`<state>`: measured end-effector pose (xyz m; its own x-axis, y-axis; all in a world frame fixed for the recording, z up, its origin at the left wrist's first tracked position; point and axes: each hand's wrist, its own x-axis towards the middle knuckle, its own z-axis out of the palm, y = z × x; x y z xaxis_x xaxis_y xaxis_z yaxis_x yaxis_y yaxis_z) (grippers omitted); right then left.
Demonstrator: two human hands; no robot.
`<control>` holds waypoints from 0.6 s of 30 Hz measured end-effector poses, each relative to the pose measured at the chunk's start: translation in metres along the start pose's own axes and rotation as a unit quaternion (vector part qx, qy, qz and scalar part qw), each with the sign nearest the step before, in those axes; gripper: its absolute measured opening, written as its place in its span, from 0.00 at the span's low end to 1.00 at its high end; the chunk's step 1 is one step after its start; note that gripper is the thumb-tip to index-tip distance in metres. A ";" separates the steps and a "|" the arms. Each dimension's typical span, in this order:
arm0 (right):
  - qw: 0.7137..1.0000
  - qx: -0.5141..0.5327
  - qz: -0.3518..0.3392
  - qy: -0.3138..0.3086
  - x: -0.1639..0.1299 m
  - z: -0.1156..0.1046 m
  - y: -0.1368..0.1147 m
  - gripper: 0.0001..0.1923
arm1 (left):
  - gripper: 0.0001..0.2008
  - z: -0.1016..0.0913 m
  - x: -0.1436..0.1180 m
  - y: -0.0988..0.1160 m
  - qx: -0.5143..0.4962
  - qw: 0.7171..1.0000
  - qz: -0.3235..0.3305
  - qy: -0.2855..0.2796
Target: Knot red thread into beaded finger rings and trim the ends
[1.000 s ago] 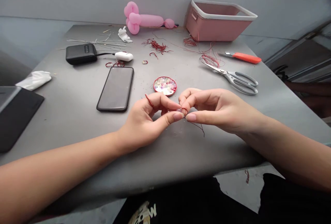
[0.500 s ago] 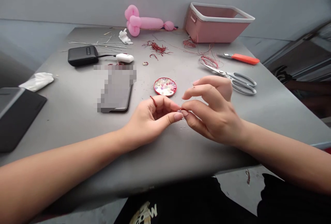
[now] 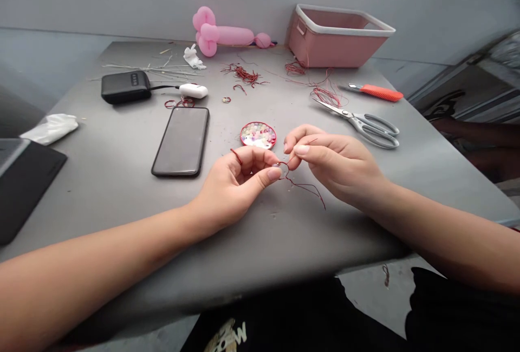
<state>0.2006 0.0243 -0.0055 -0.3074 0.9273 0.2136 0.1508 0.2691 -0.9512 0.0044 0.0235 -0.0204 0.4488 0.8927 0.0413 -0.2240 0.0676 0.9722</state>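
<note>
My left hand [image 3: 227, 181] pinches a small loop of thin red cord [image 3: 287, 169] between thumb and forefinger; a clear bead seems to sit at the fingertips. Two loose cord ends trail from the loop to the right, above the table. My right hand [image 3: 341, 165] is closed, thumb against forefinger, on a strand of the same cord, whose short tip pokes out above the fingers. A red cord ring [image 3: 236, 157] circles one finger of my left hand. Just beyond the hands lies a round red-rimmed dish [image 3: 258, 135] of pale and pink beads.
Scissors [image 3: 365, 124] and an orange cutter [image 3: 382, 92] lie at right. Red cord coils [image 3: 325, 97] sit before a pink bin [image 3: 339, 46]. A phone [image 3: 181, 142], black case [image 3: 125, 87], white earbud case [image 3: 194, 90] and pink balloon [image 3: 233, 36] occupy left and back.
My right hand has turned and drawn slightly up and away from the left fingertips, now pinching a cord strand. The cord loop and its trailing ends have come into view.
</note>
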 end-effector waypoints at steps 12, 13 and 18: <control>0.982 0.129 0.126 -0.050 -0.001 0.006 -0.005 0.05 | 0.09 0.001 -0.002 -0.003 0.015 1.000 0.021 0.006; 0.973 0.167 0.148 -0.050 -0.001 0.007 -0.005 0.06 | 0.09 0.001 -0.002 -0.003 0.021 0.999 0.027 0.000; 0.953 0.235 0.184 -0.042 0.002 0.012 -0.003 0.06 | 0.08 0.002 -0.002 -0.004 0.040 0.999 0.032 -0.008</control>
<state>0.1886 0.0225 -0.0051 -0.3914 0.9074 -0.1531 -0.1697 -0.2347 -0.9571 0.0065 0.0206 -0.0236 0.4501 0.8866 0.1066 -0.1824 -0.0256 0.9829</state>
